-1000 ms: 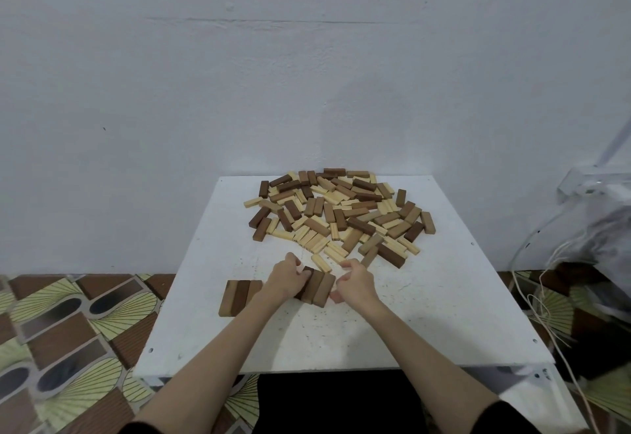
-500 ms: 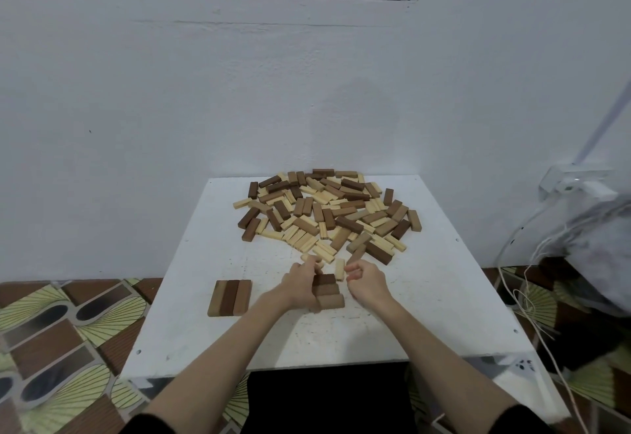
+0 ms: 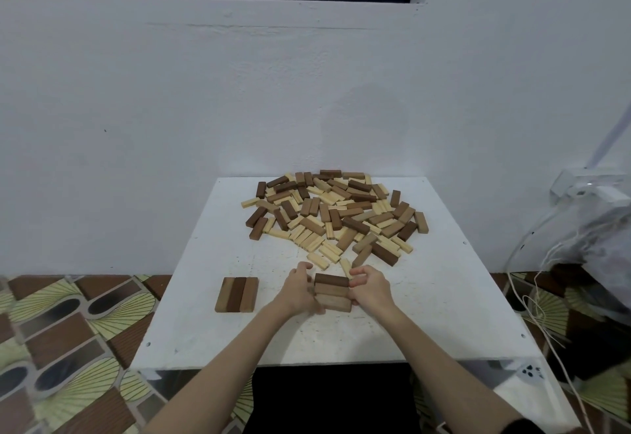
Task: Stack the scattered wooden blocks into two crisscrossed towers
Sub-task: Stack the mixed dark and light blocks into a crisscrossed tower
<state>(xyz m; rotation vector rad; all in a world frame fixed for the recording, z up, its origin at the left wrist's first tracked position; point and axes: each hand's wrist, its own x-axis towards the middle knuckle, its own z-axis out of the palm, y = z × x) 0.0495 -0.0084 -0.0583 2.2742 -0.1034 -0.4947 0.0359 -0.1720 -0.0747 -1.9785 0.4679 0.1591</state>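
Note:
A row of three brown blocks point(image 3: 332, 293) lies side by side near the middle of the white table point(image 3: 426, 314), long sides running left to right. My left hand point(image 3: 299, 288) presses against the row's left ends and my right hand point(image 3: 369, 285) against its right ends, fingers curled round the blocks. Another flat row of three blocks point(image 3: 237, 294) lies to the left, long sides pointing away from me. A wide heap of light and dark wooden blocks point(image 3: 336, 215) covers the far half of the table.
A white wall stands right behind the table. A patterned tile floor point(image 3: 68, 341) lies to the left. At the right are white cables point(image 3: 543, 300), a wall socket point(image 3: 587, 187) and a plastic bag point(image 3: 611, 228).
The three blocks between my hands went from slanted to square, lying left to right. Both hands closed in on the ends. The camera shifted slightly.

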